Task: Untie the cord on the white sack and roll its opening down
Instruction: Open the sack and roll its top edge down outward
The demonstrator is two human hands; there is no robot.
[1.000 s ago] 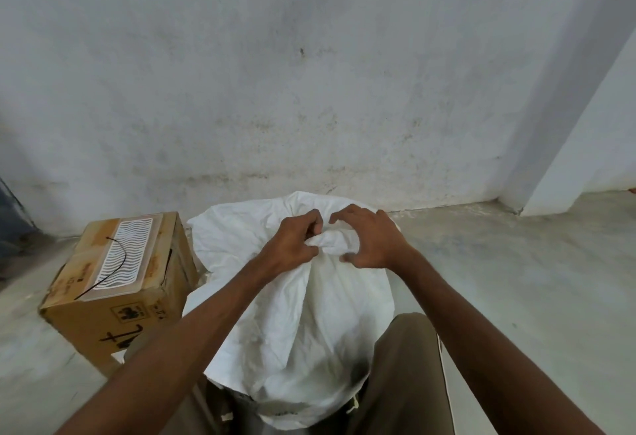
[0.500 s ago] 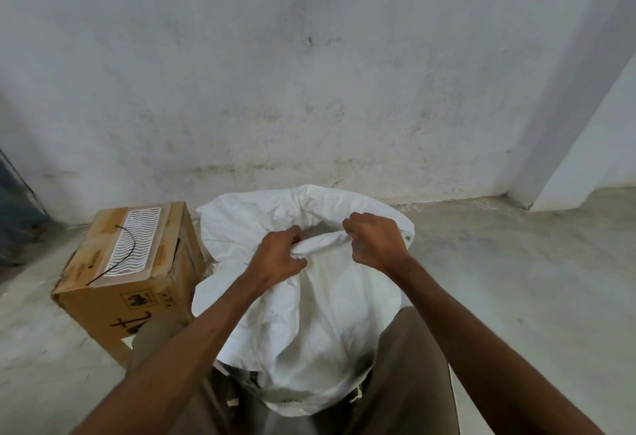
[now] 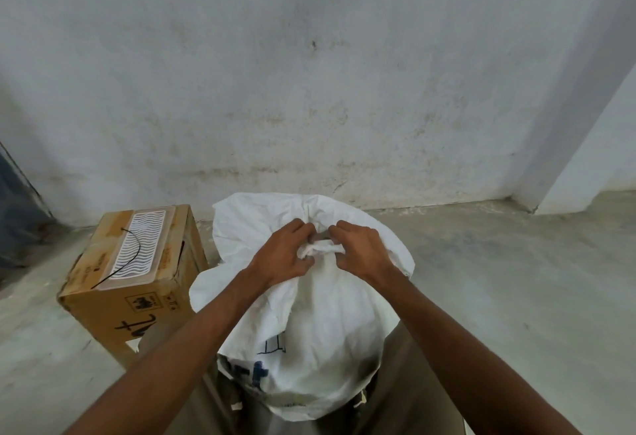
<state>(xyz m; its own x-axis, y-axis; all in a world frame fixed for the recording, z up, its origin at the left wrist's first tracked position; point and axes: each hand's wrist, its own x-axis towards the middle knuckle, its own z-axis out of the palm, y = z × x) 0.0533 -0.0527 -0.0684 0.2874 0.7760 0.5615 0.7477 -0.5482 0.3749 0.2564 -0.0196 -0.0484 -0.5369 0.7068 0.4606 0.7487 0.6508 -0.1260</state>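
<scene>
A white woven sack point(image 3: 320, 324) stands upright between my knees, with blue print low on its front. My left hand point(image 3: 282, 255) and my right hand point(image 3: 361, 252) are close together at its top, both pinching the near edge of the sack's opening point(image 3: 321, 249), which is bunched into a thick fold between them. The far side of the opening point(image 3: 275, 207) stands up loosely behind my hands. A thin black cord point(image 3: 129, 255) lies across the top of the cardboard box to the left.
A taped cardboard box point(image 3: 137, 276) sits on the concrete floor just left of the sack. A stained white wall point(image 3: 309, 90) rises behind, with a corner and pillar point(image 3: 557, 145) at the right. My trouser legs flank the sack.
My hands, apart along the stretched rim half a second ago, have come together and bunched the edge into a fold. More of the sack's printed front shows now.
</scene>
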